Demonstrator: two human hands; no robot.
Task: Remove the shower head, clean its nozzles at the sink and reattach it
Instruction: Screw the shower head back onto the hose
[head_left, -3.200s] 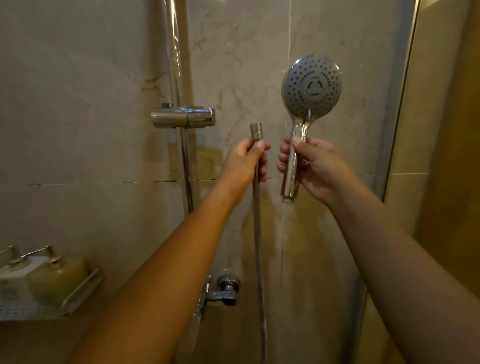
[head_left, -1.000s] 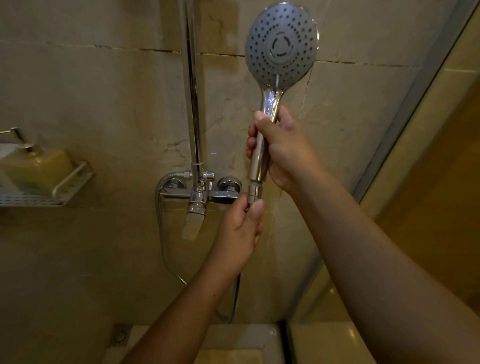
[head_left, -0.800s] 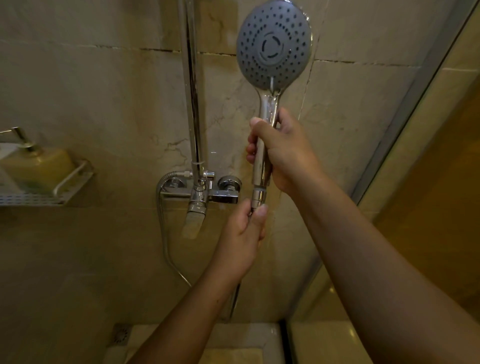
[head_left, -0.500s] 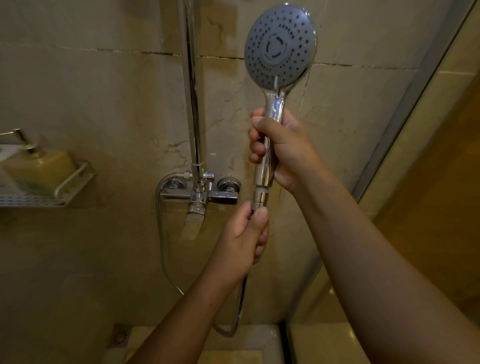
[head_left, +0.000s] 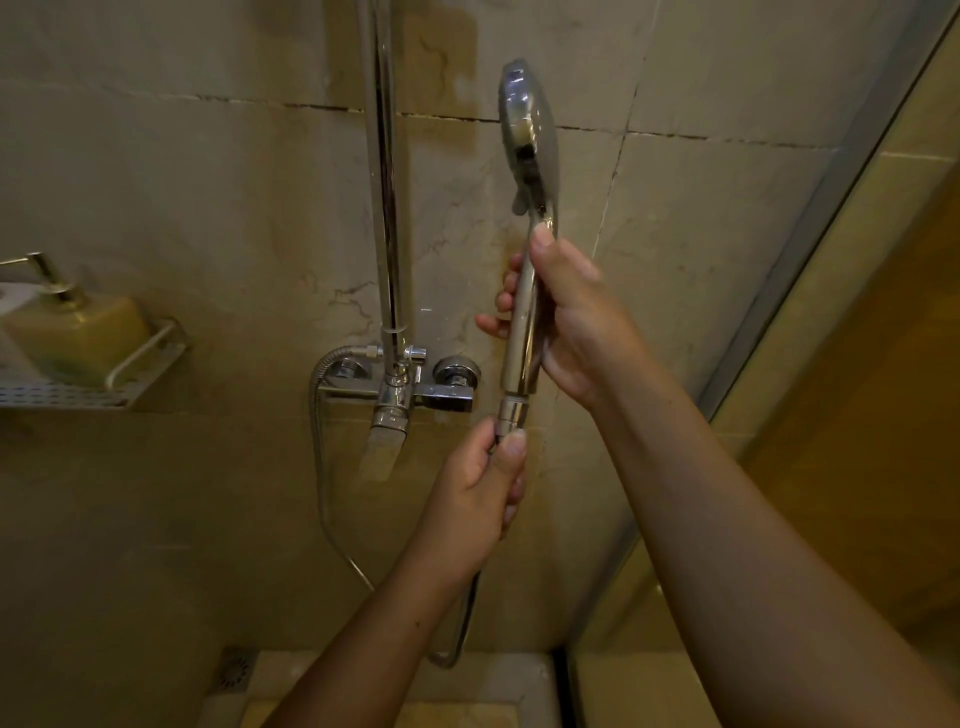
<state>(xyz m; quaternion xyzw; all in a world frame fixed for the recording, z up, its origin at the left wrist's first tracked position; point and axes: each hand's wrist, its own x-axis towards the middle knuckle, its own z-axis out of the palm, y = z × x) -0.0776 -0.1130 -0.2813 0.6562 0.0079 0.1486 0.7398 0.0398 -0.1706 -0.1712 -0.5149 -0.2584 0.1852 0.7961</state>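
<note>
Wire rack on the wall, well left of the mixer tap: holds one squat pump bottle, yellowish, brass-coloured pump on top; its contents cannot be told from the outside. A second, paler item sits at the frame edge beside it — too cut off to identify.

Shower head: upright, just right of the tap and the riser pipe, chrome, turned edge-on so the shiny back and rim show and the nozzle face is mostly hidden. Handle runs straight down to a threaded collar.

Right hand: fingers closed around the handle, thumb pointing up toward the head.

Left hand: below the right — thumb and fingers pinched shut on the hose nut, which meets the handle's lower end. Hose loops down from the tap's left side, along the wall, and up into the left hand.
</note>
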